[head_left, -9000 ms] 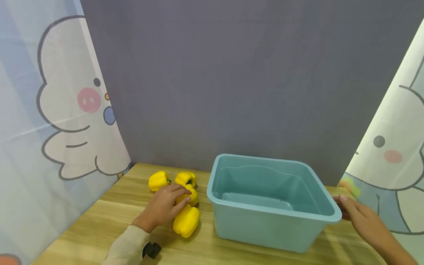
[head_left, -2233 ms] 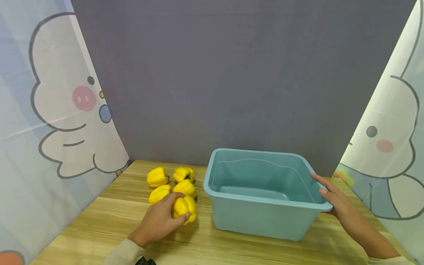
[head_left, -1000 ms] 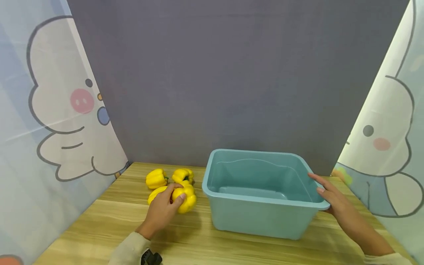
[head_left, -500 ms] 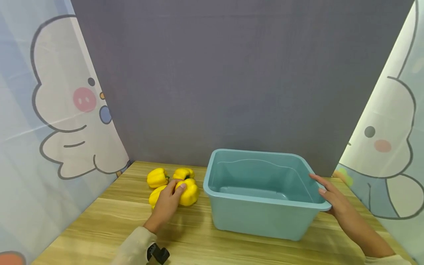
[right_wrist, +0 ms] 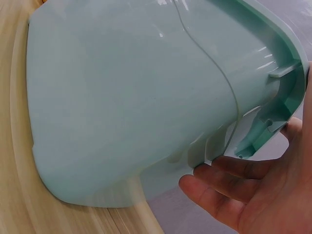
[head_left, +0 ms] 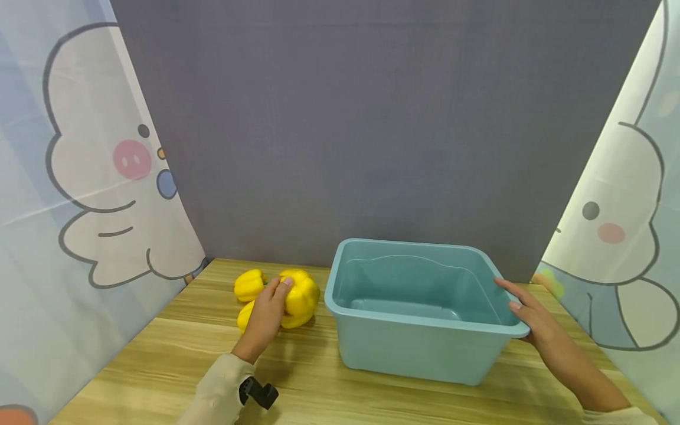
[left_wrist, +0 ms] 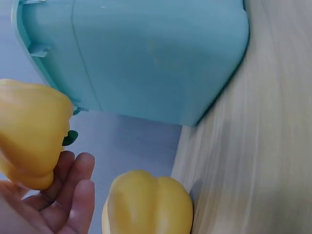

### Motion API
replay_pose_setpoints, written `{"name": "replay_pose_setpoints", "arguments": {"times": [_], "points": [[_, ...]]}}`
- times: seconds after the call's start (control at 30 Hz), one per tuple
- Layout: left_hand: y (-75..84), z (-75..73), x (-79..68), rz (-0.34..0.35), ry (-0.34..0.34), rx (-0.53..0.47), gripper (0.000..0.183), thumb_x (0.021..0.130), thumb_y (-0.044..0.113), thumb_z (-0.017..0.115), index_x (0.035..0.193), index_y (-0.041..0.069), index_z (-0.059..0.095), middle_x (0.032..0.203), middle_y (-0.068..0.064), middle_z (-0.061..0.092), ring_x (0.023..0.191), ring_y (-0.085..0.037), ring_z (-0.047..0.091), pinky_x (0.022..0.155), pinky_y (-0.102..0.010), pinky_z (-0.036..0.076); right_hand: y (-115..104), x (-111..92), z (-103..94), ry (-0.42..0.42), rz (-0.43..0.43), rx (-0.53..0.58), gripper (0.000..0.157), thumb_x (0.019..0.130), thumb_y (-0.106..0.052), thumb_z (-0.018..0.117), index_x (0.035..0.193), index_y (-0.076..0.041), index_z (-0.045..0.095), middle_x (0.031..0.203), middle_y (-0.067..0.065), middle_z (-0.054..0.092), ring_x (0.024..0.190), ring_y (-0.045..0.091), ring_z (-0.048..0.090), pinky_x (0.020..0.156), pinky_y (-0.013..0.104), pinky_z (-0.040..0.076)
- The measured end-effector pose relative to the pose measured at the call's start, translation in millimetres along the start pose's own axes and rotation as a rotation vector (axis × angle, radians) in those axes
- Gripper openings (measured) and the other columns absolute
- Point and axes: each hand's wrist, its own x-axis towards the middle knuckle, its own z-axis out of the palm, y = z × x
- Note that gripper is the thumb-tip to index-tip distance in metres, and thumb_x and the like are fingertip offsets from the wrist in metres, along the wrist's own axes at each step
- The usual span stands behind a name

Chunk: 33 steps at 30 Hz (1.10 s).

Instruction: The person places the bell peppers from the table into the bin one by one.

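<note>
My left hand (head_left: 264, 321) holds a yellow bell pepper (head_left: 303, 290), thumb on its near side. In the left wrist view, the held bell pepper (left_wrist: 31, 129) shows a green stem and is raised above another bell pepper (left_wrist: 153, 207). Below it in the head view, a bell pepper (head_left: 297, 321) is partly covered. Another bell pepper (head_left: 248, 285) lies at the back left, and one more bell pepper (head_left: 244, 316) is partly behind the hand. My right hand (head_left: 547, 330) grips the right rim of a teal plastic bin (head_left: 414, 348); several fingertips (right_wrist: 204, 170) reach under the rim along its outer wall.
The bin stands upright on a wood-grain table (head_left: 154, 366), right of the peppers. A grey cloth backdrop (head_left: 393, 130) rises behind the table. Cartoon-printed curtains (head_left: 32, 248) flank both sides. A black band with a small device (head_left: 258, 392) circles the left wrist.
Over the last second my left hand has lifted the bell pepper up and slightly away. Since the oldest frame, the right hand has shifted onto the bin's rim.
</note>
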Motion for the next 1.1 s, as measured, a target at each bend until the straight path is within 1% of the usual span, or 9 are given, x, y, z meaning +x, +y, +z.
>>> {"name": "replay_pose_setpoints", "arguments": {"times": [0.03,0.17,0.27,0.4,0.57,0.7,0.93,1.1], "points": [[1.4,0.5,1.0,-0.021,-0.003,-0.037,0.047,0.108,0.046,0.039,0.113,0.005,0.061,0.096,-0.011,0.058,0.079,-0.022,0.059,0.070,-0.035,0.054,0,0,0.0,0.000,0.000,0.002,0.051,0.111,-0.025,0.027,0.161,-0.022,0.022,0.146,-0.016,0.028,0.108,0.002,0.056,0.074,0.030,0.053],[7.7,1.3,4.3,-0.144,0.017,-0.182,0.057,0.107,0.053,0.035,0.120,0.002,0.058,0.103,-0.010,0.059,0.082,-0.018,0.060,0.069,-0.033,0.056,1,0,-0.6,-0.003,-0.008,0.007,0.051,0.111,-0.024,0.027,0.161,-0.022,0.022,0.145,-0.017,0.028,0.107,0.003,0.056,0.073,0.030,0.053],[10.7,0.8,5.5,-0.203,0.049,-0.218,0.062,0.105,0.057,0.035,0.124,0.003,0.057,0.104,-0.008,0.060,0.081,-0.016,0.059,0.069,-0.031,0.054,2,0,-0.8,-0.002,-0.017,0.009,0.051,0.111,-0.023,0.026,0.161,-0.022,0.022,0.145,-0.017,0.029,0.107,0.003,0.057,0.073,0.030,0.053],[11.0,0.2,6.2,-0.214,0.054,-0.207,0.063,0.105,0.058,0.035,0.123,0.002,0.057,0.104,-0.008,0.059,0.081,-0.017,0.058,0.069,-0.030,0.053,2,0,-0.7,-0.006,-0.020,0.010,0.050,0.111,-0.023,0.026,0.161,-0.022,0.023,0.145,-0.017,0.029,0.107,0.003,0.056,0.073,0.030,0.053],[12.3,0.1,6.8,-0.206,0.036,-0.241,0.067,0.103,0.062,0.035,0.124,0.003,0.059,0.105,-0.010,0.062,0.082,-0.018,0.062,0.071,-0.030,0.053,2,1,0.3,-0.005,-0.019,0.012,0.050,0.111,-0.023,0.026,0.161,-0.022,0.022,0.145,-0.018,0.028,0.108,0.002,0.056,0.073,0.030,0.053],[17.7,1.7,7.3,-0.201,0.015,-0.279,0.070,0.102,0.065,0.035,0.126,0.003,0.058,0.102,-0.009,0.066,0.082,-0.018,0.066,0.072,-0.031,0.054,2,0,-0.6,0.000,-0.020,0.010,0.050,0.111,-0.023,0.026,0.161,-0.022,0.022,0.145,-0.019,0.028,0.108,0.002,0.055,0.073,0.030,0.053],[26.1,5.1,6.9,-0.214,-0.010,-0.322,0.073,0.101,0.066,0.036,0.127,0.002,0.057,0.096,-0.007,0.069,0.080,-0.019,0.069,0.072,-0.031,0.055,2,0,-0.3,0.010,-0.018,0.002,0.050,0.111,-0.024,0.027,0.161,-0.021,0.023,0.145,-0.018,0.029,0.106,0.003,0.056,0.073,0.029,0.053],[31.4,6.4,7.3,-0.226,-0.012,-0.352,0.073,0.100,0.067,0.036,0.131,0.004,0.054,0.098,-0.006,0.069,0.083,-0.019,0.068,0.074,-0.033,0.055,3,0,0.8,0.010,-0.018,0.005,0.050,0.111,-0.023,0.026,0.161,-0.021,0.023,0.146,-0.016,0.028,0.107,0.004,0.056,0.074,0.029,0.053]]}}
